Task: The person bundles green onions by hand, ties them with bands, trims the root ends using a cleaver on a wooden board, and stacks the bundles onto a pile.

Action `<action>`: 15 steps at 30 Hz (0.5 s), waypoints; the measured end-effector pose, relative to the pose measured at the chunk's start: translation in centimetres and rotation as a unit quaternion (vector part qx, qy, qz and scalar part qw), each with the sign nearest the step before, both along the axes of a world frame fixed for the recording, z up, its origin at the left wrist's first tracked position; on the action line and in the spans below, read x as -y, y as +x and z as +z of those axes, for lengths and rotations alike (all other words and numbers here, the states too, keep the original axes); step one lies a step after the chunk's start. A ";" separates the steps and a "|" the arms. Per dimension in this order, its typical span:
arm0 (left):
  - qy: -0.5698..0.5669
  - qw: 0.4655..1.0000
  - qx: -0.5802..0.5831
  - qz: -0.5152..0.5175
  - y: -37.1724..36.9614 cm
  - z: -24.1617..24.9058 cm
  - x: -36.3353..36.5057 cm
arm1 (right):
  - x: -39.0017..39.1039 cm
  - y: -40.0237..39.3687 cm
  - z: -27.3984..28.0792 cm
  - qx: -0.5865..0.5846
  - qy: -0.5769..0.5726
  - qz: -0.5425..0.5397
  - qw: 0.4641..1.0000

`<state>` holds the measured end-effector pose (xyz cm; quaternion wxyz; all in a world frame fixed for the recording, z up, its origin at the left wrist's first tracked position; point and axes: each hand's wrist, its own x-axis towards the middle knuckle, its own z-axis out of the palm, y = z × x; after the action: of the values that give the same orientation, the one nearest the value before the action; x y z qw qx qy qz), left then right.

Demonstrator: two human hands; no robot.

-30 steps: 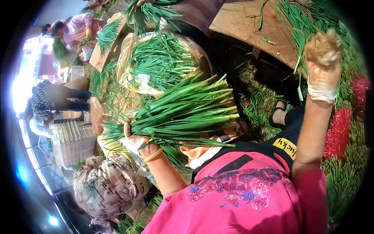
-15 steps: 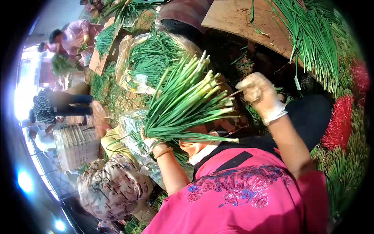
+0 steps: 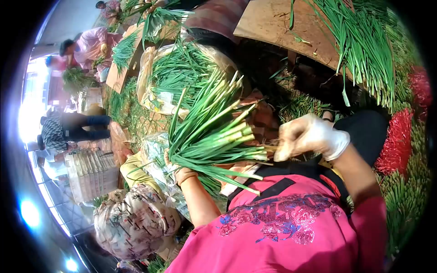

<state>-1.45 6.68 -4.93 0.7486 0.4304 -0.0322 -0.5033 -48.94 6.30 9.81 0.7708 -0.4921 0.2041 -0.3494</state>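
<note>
A loose bunch of garlic chives (image 3: pixel 214 132) fans out in front of my chest, its green leaves to the left and pale stem ends to the right. My left hand (image 3: pixel 174 169), gloved, is closed around the leafy part from below; most of its fingers are hidden by the leaves. At the stem ends is my right hand (image 3: pixel 298 139), in a pale glove and slightly blurred. Its fingers are pinched together beside the lowest stems, where something thin and brownish shows at the tips; I cannot make out what it is.
An open plastic bag (image 3: pixel 145 86) of chives lies beyond the bunch. More chives (image 3: pixel 364 59) hang over a wooden board (image 3: pixel 273 27) at upper right. Red ties (image 3: pixel 396 143) lie at the right. A person in a patterned hat (image 3: pixel 136 218) sits close on the left; other people are farther back.
My right hand has moved down and closer to the stem ends. The bunch has shifted slightly, its stems spreading and dipping lower, while my left hand stays around it.
</note>
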 end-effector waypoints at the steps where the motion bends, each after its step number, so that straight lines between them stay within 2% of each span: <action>1: -0.021 1.000 -0.012 -0.019 -0.1 0.1 -0.2 | 0.5 -2.1 -1.1 -0.069 0.065 -0.046 0.994; 2: -0.039 0.998 -0.022 -0.038 -0.1 0.3 -0.4 | 1.3 -4.1 -2.4 -0.135 0.131 -0.092 0.978; 3: -0.027 0.999 -0.015 -0.015 -0.3 0.5 -0.2 | 2.1 -5.2 -5.2 -0.281 0.051 -0.130 0.949; 4: 0.000 0.999 -0.001 -0.038 0.0 -0.1 0.3 | 2.9 -5.2 -8.2 -0.420 -0.033 -0.165 0.892; 5: 0.025 0.998 0.012 -0.056 0.8 -1.4 0.9 | 3.4 -4.5 -9.6 -0.338 -0.065 -0.170 0.923; 6: 0.008 1.000 -0.010 -0.027 1.8 -2.2 0.7 | 4.3 -2.8 -11.4 -0.199 -0.045 -0.168 0.964; 7: -0.011 0.999 -0.031 0.003 2.7 -3.1 0.5 | 4.5 -0.1 -10.0 -0.213 0.025 -0.167 0.962; 8: -0.019 0.999 -0.023 -0.026 1.5 -1.8 0.5 | 4.7 2.5 -9.5 -0.141 -0.028 -0.175 0.974; 9: -0.026 0.998 -0.015 -0.054 0.3 -0.4 0.5 | 4.9 4.8 -8.9 -0.158 -0.045 -0.149 0.975; 10: -0.027 0.998 -0.013 -0.049 -1.0 0.7 0.6 | 4.8 6.0 -7.4 -0.101 -0.010 -0.106 0.989; 11: -0.034 0.997 -0.020 -0.069 -3.1 3.2 0.6 | 5.2 6.3 -7.8 -0.084 -0.034 -0.148 0.985; 12: -0.047 0.978 -0.189 -0.078 -1.0 1.9 0.8 | 5.7 6.6 -7.7 -0.066 -0.056 -0.188 0.978; 13: -0.059 0.931 -0.352 -0.081 3.0 -0.9 0.8 | 5.9 6.3 -7.5 0.049 0.031 -0.314 0.948; 14: -0.063 0.958 -0.269 -0.076 3.4 -0.8 0.7 | 7.5 3.8 -7.4 0.164 0.080 -0.320 0.930; 15: -0.051 0.981 -0.177 -0.069 3.0 -0.8 0.7 | 8.8 1.1 -9.1 0.175 0.098 -0.341 0.918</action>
<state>1.54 5.96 -5.69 0.7269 0.2925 0.0451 -0.6197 -47.86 -2.49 0.69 0.6726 -0.2458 0.2547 -0.6499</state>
